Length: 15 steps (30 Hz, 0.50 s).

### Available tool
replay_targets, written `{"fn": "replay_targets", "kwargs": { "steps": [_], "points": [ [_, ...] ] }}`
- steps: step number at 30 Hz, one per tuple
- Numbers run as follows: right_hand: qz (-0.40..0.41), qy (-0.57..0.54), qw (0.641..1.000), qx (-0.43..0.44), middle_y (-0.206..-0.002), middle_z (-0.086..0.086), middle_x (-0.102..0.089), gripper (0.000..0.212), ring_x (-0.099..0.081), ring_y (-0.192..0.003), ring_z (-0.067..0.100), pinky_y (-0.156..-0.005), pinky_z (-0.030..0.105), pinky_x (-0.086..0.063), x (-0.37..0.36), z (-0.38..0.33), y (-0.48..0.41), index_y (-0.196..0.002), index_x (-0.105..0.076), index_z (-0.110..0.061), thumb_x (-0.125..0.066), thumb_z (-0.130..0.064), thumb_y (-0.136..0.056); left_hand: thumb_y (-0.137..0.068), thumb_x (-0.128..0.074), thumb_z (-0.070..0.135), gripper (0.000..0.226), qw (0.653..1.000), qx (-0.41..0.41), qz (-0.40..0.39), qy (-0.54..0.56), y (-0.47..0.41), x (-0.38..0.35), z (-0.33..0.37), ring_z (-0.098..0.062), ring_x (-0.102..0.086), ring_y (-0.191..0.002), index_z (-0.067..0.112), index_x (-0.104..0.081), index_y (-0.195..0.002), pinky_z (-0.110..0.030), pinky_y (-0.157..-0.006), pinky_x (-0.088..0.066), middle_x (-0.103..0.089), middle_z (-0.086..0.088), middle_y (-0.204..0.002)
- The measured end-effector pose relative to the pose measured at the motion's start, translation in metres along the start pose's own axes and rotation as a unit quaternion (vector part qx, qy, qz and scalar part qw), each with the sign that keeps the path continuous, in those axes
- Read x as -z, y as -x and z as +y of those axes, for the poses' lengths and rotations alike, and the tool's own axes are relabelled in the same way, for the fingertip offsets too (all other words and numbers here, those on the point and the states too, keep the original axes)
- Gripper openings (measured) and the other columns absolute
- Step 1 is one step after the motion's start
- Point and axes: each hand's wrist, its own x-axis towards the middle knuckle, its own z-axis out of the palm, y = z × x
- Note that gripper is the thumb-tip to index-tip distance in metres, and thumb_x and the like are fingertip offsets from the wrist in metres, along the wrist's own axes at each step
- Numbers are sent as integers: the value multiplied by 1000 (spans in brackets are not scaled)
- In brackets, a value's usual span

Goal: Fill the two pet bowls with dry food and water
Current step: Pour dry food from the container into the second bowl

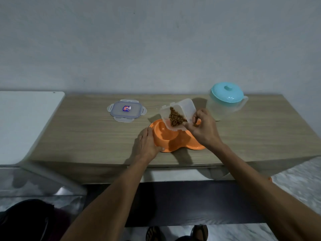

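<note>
An orange double pet bowl [171, 142] sits on the wooden table near its front edge. My left hand [148, 145] grips the bowl's left rim. My right hand [205, 128] holds a clear plastic container [186, 106] tilted over the left bowl, its open mouth facing down and left. Brown dry food [175, 117] lies heaped at the container's lower lip. The left bowl looks empty inside. The right bowl is mostly hidden behind my right hand. A translucent water pitcher [224, 108] with a turquoise lid [227, 93] stands at the back right, its water level unclear.
The container's clear lid [126, 110], with a blue seal and a sticker, lies flat at the table's back middle. A white surface [26, 122] adjoins the table [86, 136] on the left. A wall rises directly behind. A black bag [26, 218] lies on the floor.
</note>
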Motion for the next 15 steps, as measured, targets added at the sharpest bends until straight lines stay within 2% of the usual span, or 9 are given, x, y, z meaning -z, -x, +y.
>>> {"fn": "replay_targets", "kwargs": {
  "steps": [1, 2, 3, 4, 7, 10, 13, 15],
  "points": [
    [2, 2, 1000, 22, -101, 7, -53, 31, -55, -86, 18, -70, 9, -47, -3, 0, 2, -74, -50, -13, -81, -19, -76, -67, -85, 41, 108, 1000, -4, 3, 2, -2, 2, 0, -29, -33, -141, 14, -23, -151, -44, -114, -30, -32, -7, -154],
    [4, 5, 999, 45, -105, 6, -52, 31, -57, -89, 19, -74, 20, -54, -5, 1, 5, -75, -50, -13, -81, -20, -76, -67, -85, 40, 108, 1000, -9, 5, 2, -3, 3, 1, -29, -33, -141, 15, -22, -152, -43, -114, -30, -33, -7, -154],
    [5, 9, 998, 68, -109, 6, -51, 32, -58, -92, 20, -76, 32, -57, -8, 1, 7, -75, -50, -13, -80, -20, -77, -68, -84, 40, 107, 1000, -15, 6, -1, -5, 4, 0, -29, -34, -140, 15, -22, -152, -41, -114, -29, -34, -7, -153],
    [6, 12, 996, 89, -112, 7, -51, 32, -58, -93, 21, -74, 37, -56, -9, 0, 9, -76, -49, -14, -80, -19, -77, -68, -84, 40, 106, 1000, -18, 5, -5, -7, 4, 0, -29, -36, -139, 15, -24, -152, -39, -113, -29, -37, -7, -152],
    [-15, 56, 988, 141, -121, 14, -52, 36, -58, -97, 27, -73, 27, -46, -12, -6, 17, -79, -43, -17, -79, -15, -80, -68, -84, 38, 100, 1000, -16, 1, -7, -8, 4, 0, -31, -40, -135, 15, -29, -148, -38, -108, -32, -40, -7, -149],
    [-37, 97, 977, 187, -132, 20, -47, 30, -55, -106, 32, -77, 34, -50, -15, -7, 27, -83, -45, -10, -75, -12, -83, -69, -84, 38, 101, 1000, -3, -1, -14, -8, 4, 1, -32, -42, -133, 18, -27, -149, -39, -107, -35, -42, -8, -148],
    [-45, 126, 962, 240, -128, 25, -49, 30, -54, -104, 36, -77, 34, -48, -16, -7, 32, -81, -46, -6, -76, -8, -81, -67, -84, 36, 113, 1000, 3, -5, -6, -10, 3, 2, -34, -40, -136, 22, -15, -155, -40, -108, -35, -36, -9, -152],
    [-52, 148, 948, 278, -122, 28, -52, 29, -55, -100, 40, -80, 31, -42, -18, -7, 33, -81, -48, -2, -76, -5, -79, -66, -84, 35, 112, 1000, 11, -6, 0, -10, 2, 2, -33, -40, -136, 22, -17, -154, -40, -108, -36, -37, -8, -152]
  ]
}}
